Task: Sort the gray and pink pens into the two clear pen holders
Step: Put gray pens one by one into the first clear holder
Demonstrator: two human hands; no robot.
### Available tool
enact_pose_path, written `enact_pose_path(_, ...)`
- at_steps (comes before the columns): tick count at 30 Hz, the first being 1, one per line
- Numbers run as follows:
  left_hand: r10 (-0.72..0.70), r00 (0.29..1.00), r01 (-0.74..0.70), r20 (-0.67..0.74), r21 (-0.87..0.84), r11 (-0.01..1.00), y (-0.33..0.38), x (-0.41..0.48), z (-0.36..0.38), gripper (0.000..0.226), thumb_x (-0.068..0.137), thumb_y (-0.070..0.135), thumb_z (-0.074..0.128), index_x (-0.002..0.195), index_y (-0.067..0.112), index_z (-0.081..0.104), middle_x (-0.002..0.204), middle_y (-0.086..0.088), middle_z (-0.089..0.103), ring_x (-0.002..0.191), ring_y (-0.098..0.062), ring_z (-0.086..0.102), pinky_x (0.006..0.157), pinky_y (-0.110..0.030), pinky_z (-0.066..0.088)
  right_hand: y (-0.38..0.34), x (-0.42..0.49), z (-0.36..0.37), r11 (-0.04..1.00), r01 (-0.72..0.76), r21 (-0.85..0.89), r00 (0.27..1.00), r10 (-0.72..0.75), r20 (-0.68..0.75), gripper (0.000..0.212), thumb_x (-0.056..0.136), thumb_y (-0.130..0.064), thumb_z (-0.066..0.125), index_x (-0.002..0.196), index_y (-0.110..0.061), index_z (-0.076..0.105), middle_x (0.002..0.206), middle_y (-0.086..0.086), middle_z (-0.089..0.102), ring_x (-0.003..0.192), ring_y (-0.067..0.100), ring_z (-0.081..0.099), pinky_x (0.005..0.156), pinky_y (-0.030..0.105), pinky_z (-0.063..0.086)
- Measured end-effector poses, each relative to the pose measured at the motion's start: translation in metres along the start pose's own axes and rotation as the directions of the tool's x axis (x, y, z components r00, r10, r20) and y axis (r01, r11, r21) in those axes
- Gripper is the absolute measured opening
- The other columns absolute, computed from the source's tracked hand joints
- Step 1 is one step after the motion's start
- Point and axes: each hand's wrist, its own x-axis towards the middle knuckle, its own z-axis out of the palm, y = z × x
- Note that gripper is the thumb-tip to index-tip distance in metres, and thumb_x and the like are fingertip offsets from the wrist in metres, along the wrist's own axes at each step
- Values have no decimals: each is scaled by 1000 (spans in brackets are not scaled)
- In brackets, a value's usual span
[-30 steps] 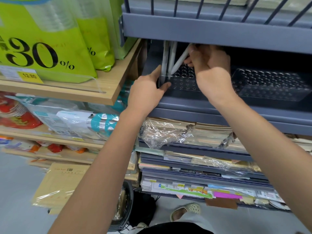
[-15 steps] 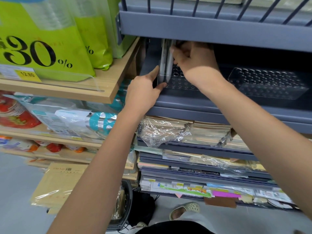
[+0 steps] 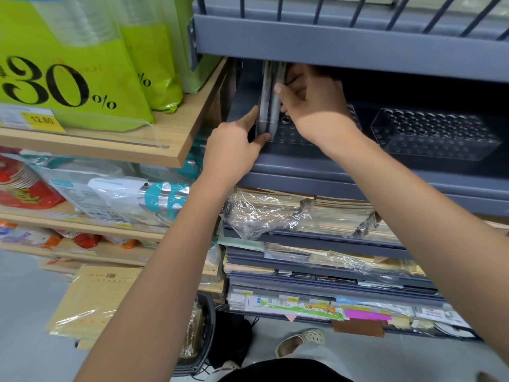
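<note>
Left hand (image 3: 234,146): pinches pen holder (image 3: 297,133) corner.
Right hand (image 3: 312,106): pinches gray pens (image 3: 271,103) upright.
Risk: released unseated, pens may topple.

Shop aisle lined with stocked shelving.
Gray metal shelves (image 3: 344,45) on the right, wooden shelves (image 3: 176,139) on the left under green bags (image 3: 137,64); stacked paper goods (image 3: 338,213) below, pale gray floor (image 3: 22,326) underneath, even lighting.

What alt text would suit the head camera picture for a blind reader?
A person's right hand grips upright gray pens in the left end of a clear pen holder on a gray shelf, while the left hand pinches that end. A second clear holder sits to its right, no pens visible.
</note>
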Motion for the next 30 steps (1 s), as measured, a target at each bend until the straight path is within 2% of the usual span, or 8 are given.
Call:
enact_pose_path(2, 9, 1000, -9, -6, -5, 1000, 0, -1, 0, 59, 94, 44, 60, 150, 33, 42, 111, -16, 71, 105, -39, 62, 89, -44, 51, 2, -1, 1, 1000, 8, 12, 1000, -8, -16, 12, 96, -38, 55, 97, -27, 50, 91, -7, 69, 98, 23, 66, 97, 37, 48)
enact_pose_path(6, 12, 1000, -12, -7, 1, 1000, -1, 0, 0, 60, 94, 44, 60, 150, 33, 42, 111, -16, 71, 105, -39, 62, 90, -45, 51, 4, -1, 2, 998, 20, 58, 999, -18, -32, 12, 95, -36, 57, 98, -24, 53, 87, -7, 70, 91, 21, 68, 93, 40, 52)
enact_pose_path(15, 23, 1000, -24, -9, -59, 998, 0, -2, -2, 59, 93, 40, 62, 148, 31, 44, 119, -11, 70, 111, -34, 62, 93, -44, 50, 4, -3, 2, 996, 9, 84, 999, -6, -33, 22, 94, -38, 57, 106, -19, 59, 88, -5, 71, 91, 21, 68, 92, 40, 52)
enact_pose_path(19, 11, 1000, -13, -20, -93, 996, -1, -4, -2, 57, 91, 39, 60, 146, 30, 48, 119, -8, 71, 113, -32, 63, 93, -44, 51, 3, -5, 1, 997, -8, 76, 999, 11, -32, 20, 93, -40, 58, 104, -24, 58, 80, -10, 68, 96, 23, 67, 95, 37, 49)
enact_pose_path(23, -51, 999, 52, 11, -318, 947, 0, -8, -7, 54, 89, 32, 62, 141, 21, 51, 125, -3, 70, 119, -23, 63, 102, -42, 49, 5, -15, -5, 989, -24, 143, 998, 33, -59, 13, 92, -41, 59, 97, -31, 54, 78, -9, 69, 93, 20, 67, 93, 35, 50)
enact_pose_path(26, -120, 993, 111, 13, -494, 862, 5, -16, -17, 52, 91, 24, 66, 140, 13, 52, 126, -2, 67, 118, -13, 62, 107, -35, 46, 6, -28, -16, 963, -38, 266, 995, 62, -81, 6, 90, -37, 60, 92, -34, 55, 85, 0, 71, 94, 27, 65, 91, 46, 52)
enact_pose_path(28, -153, 988, 129, 9, -590, 797, 11, -27, -29, 48, 90, 28, 66, 135, 16, 56, 127, 3, 65, 119, -7, 60, 108, -31, 45, 8, -41, -26, 948, -31, 315, 994, 64, -93, 4, 87, -32, 60, 87, -35, 58, 86, 2, 71, 88, 25, 68, 88, 49, 53)
enact_pose_path(30, -150, 989, 92, -20, -707, 702, 21, -44, -43, 36, 88, 31, 65, 123, 23, 61, 121, 7, 66, 116, -7, 62, 107, -35, 47, 11, -60, -40, 942, -18, 336, 992, 57, -108, 8, 86, -26, 59, 85, -33, 63, 84, 0, 73, 82, 18, 71, 84, 46, 56)
